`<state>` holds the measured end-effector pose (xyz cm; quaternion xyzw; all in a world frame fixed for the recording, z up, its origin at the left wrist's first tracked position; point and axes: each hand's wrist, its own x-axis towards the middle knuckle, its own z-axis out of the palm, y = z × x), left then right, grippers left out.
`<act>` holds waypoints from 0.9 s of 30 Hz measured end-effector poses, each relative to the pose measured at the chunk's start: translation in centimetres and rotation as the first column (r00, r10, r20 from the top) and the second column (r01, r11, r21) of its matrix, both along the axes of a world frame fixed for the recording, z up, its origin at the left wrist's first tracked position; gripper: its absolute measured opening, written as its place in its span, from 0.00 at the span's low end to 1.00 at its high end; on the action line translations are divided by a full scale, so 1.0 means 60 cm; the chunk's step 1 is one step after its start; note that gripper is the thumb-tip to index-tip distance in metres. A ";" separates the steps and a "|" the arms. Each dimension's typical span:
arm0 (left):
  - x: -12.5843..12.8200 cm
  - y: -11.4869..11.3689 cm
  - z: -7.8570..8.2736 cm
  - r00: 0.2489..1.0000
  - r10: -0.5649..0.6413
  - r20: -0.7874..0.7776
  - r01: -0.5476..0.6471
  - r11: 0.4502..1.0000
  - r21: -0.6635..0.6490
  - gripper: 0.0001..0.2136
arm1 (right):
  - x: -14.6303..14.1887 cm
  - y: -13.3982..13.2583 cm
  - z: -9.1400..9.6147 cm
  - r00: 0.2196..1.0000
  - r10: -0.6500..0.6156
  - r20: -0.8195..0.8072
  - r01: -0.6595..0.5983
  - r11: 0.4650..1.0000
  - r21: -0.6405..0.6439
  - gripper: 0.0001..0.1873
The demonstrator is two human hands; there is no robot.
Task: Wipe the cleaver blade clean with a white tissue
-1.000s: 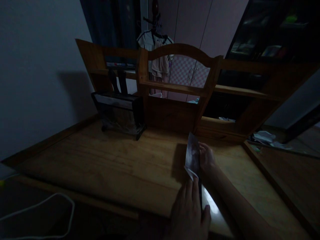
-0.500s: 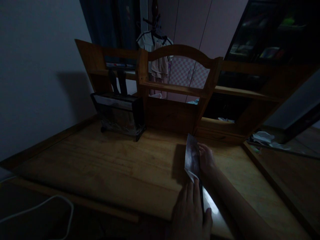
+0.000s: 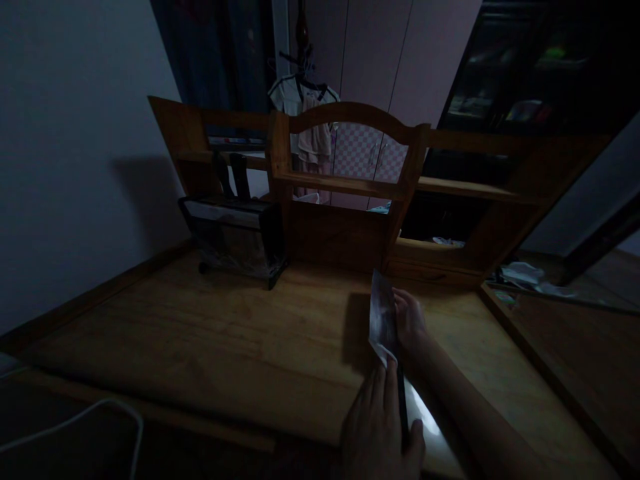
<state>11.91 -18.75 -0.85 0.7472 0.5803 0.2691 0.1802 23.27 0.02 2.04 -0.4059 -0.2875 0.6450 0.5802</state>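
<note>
A kitchen cleaver [image 3: 383, 313] with a broad grey blade and a black handle stands over the right half of the wooden table, blade pointing away from me. My left hand [image 3: 373, 417] is closed around the handle, thumb on its right side and fingertips by the base of the blade. A whitish strip [image 3: 383, 353] shows at those fingertips; whether it is paper, cloth or a glint on the blade I cannot tell. My right hand [image 3: 410, 321] is closed on the blade's right edge, its fingers partly hidden behind the steel.
A black knife block [image 3: 235, 237] holding black-handled tools stands at the table's back left. Behind it runs a wooden shelf unit [image 3: 345, 187]. A bright light patch [image 3: 424, 413] lies on the table [image 3: 225, 333] under my right forearm. A white cable [image 3: 75, 420] curves at lower left.
The view has tilted slightly, so the shelf and room sit a little lower and further left. Both hands and the cleaver keep nearly the same position.
</note>
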 end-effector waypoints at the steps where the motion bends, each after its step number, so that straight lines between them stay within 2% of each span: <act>1: -0.001 0.000 0.003 1.000 -0.012 0.003 0.012 1.000 -0.006 0.31 | 0.001 -0.001 0.001 1.000 0.021 -0.015 -0.022 0.999 -0.025 0.09; 4: -0.002 -0.001 0.010 1.000 -0.025 0.009 0.025 0.999 -0.037 0.31 | 0.001 -0.003 0.002 0.996 0.057 -0.063 -0.062 0.995 -0.081 0.10; 9: 0.000 -0.001 0.012 0.998 -0.060 0.023 0.062 0.995 -0.074 0.32 | 0.001 0.001 0.003 0.995 0.026 -0.101 -0.040 0.989 -0.139 0.10; 14: -0.008 0.014 0.031 0.977 -0.210 0.019 0.211 0.966 -0.148 0.36 | 0.002 0.008 0.003 0.989 -0.037 -0.141 0.013 0.985 -0.171 0.06; 19: -0.010 0.019 0.045 0.967 -0.252 0.031 0.254 0.949 -0.186 0.38 | 0.005 0.010 0.002 0.983 -0.070 -0.167 0.039 0.982 -0.183 0.06; 24: -0.003 0.011 0.045 0.989 -0.144 0.028 0.146 0.983 -0.110 0.35 | 0.009 0.011 0.005 0.974 -0.078 -0.214 0.044 0.986 -0.159 0.04; 27: -0.003 0.013 0.065 0.991 -0.131 0.033 0.134 0.975 -0.179 0.35 | 0.008 0.010 0.008 0.968 -0.091 -0.234 0.061 0.989 -0.132 0.01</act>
